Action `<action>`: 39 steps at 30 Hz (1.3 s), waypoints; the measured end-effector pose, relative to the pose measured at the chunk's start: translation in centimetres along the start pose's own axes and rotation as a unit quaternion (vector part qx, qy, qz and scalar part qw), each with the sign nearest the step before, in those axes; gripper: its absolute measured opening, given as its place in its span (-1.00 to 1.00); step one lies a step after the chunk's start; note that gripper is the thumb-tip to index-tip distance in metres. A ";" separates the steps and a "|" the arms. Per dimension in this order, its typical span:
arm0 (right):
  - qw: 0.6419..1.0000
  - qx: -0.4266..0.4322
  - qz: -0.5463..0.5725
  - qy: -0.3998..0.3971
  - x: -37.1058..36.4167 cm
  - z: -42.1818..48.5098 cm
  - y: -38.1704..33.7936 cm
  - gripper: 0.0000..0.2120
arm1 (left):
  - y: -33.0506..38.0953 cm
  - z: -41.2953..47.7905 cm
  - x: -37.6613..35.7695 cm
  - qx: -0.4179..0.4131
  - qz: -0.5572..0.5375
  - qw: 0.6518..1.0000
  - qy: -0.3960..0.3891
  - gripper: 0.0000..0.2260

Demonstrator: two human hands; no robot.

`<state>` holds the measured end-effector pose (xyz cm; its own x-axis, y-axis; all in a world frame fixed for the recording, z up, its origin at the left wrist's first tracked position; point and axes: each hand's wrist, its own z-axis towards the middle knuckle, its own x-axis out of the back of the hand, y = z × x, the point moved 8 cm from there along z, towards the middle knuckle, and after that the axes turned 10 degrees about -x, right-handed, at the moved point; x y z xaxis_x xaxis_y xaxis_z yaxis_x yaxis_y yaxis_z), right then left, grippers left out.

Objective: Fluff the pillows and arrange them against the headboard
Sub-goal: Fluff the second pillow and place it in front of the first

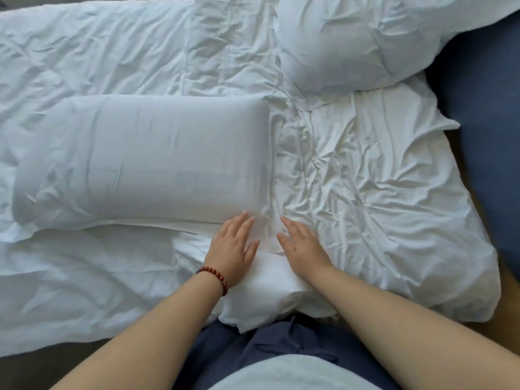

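Observation:
A long white rectangular pillow (140, 161) lies flat on the bed at the left centre. A second, puffier white pillow (343, 49) sits crumpled at the upper right. My left hand (235, 243), with a red bead bracelet on its wrist, lies flat with straight fingers at the near right corner of the long pillow. My right hand (302, 243) rests flat on the white bedding just to the right of it. Neither hand holds anything.
Wrinkled white sheets and a duvet (380, 178) cover the bed. A dark blue padded surface (484, 108) borders the bed on the right, with a strip of wooden floor (509, 291) beside it. My blue trousers (267, 350) press against the near edge.

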<state>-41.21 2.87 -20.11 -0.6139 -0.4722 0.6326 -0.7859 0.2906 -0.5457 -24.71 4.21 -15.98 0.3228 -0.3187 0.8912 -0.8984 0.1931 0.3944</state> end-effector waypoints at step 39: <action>0.941 0.095 -0.312 0.093 -17.0 8.3 -36.7 -0.19 | -52.1 -8.7 19.2 0.435 -0.293 0.835 0.166 0.14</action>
<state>-1.32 -6.69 -15.34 -0.0539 -0.3432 0.9377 -0.9810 -0.1570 -0.1138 30.92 -3.89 -17.49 0.7178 0.1798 0.6726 -0.3881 -0.6987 0.6010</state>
